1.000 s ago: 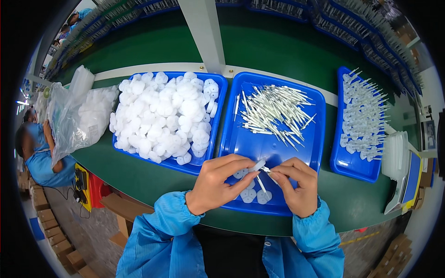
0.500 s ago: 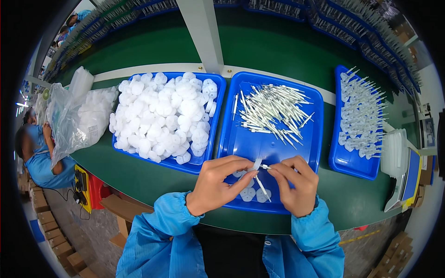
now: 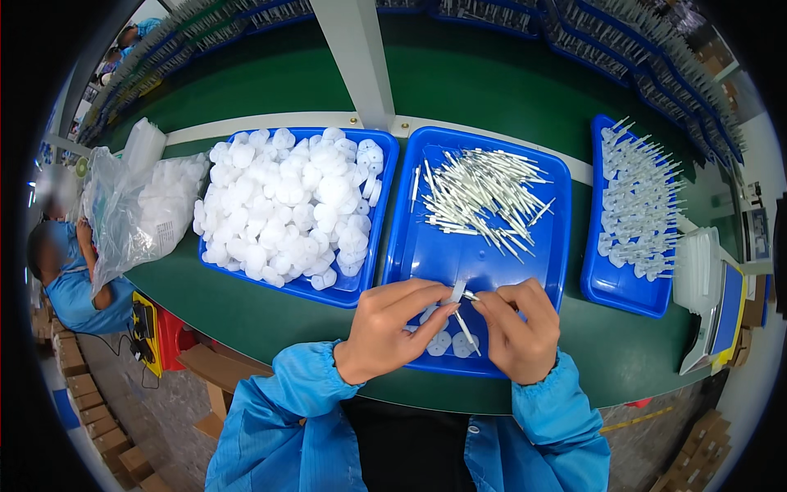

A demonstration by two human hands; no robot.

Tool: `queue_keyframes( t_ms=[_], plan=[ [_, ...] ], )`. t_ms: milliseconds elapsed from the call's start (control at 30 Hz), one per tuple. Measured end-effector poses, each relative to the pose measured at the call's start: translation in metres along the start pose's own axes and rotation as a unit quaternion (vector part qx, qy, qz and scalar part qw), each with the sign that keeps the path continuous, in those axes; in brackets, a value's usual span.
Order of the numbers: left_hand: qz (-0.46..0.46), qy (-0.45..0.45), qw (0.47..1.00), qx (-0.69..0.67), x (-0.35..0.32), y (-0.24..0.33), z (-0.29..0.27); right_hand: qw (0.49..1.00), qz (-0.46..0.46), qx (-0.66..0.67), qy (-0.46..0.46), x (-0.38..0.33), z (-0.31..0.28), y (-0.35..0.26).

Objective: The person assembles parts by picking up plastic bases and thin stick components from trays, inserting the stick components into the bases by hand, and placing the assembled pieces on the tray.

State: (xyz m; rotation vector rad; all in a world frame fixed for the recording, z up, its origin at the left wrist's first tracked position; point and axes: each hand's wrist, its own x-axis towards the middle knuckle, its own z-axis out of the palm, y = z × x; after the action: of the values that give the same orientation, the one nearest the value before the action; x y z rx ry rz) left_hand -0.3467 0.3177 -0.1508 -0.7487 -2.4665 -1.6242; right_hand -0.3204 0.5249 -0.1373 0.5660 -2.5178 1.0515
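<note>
- Over the near edge of the middle blue tray (image 3: pixel 479 271), the person's two hands meet above the green bench (image 3: pixel 270 307).
- The left hand (image 3: pixel 385 328) has its fingers closed in a pinch on a small white disc (image 3: pixel 456 291), thumb and forefinger meeting at its rim.
- The right hand (image 3: pixel 516 328) has its fingers closed on a thin white stick (image 3: pixel 466 328), which slants down between the two hands with its upper end right at the disc.
- Whether the stick is already seated in the disc cannot be told; the fingers hide the joint.
- Judging by this, the step in hand is joining one stick to one disc, and it looks to be in the middle of the fit.
- The next move would call for keeping the stick in line with the centre of the disc and pressing it home without bending it, then finding a free spot for the joined piece.
- A few loose discs (image 3: pixel 447 344) lie on the tray floor just below the hands.
- Farther back in the same tray lies a heap of white sticks (image 3: pixel 484 193).
- The left blue tray (image 3: pixel 381 205) is piled with white discs (image 3: pixel 287 201).
- The right blue tray (image 3: pixel 594 283) holds rows of pieces with a stick standing out of each (image 3: pixel 639 205).
- A clear bag of white parts (image 3: pixel 135 205) sits at the left end of the bench, with another person in blue (image 3: pixel 61 279) beyond it.
</note>
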Motion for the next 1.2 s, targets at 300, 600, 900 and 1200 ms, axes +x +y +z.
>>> queue_keyframes(
  t_ms=[300,600,900,1200],
  plan=[
    [0.151,0.073,0.986,0.014,0.001,0.001,-0.004,0.998,0.017,0.024,0.053,-0.007,-0.001,-0.012],
    [0.114,0.035,0.993,-0.004,0.001,0.004,-0.011,0.998,0.016,0.018,0.061,-0.010,0.007,-0.013],
    [0.082,0.040,0.995,-0.043,0.001,0.007,-0.013,0.998,0.016,0.021,0.053,-0.010,0.012,-0.011],
    [0.128,0.042,0.991,-0.012,0.004,0.011,-0.011,0.996,0.062,0.026,0.059,-0.008,0.005,-0.017]
  ],
)
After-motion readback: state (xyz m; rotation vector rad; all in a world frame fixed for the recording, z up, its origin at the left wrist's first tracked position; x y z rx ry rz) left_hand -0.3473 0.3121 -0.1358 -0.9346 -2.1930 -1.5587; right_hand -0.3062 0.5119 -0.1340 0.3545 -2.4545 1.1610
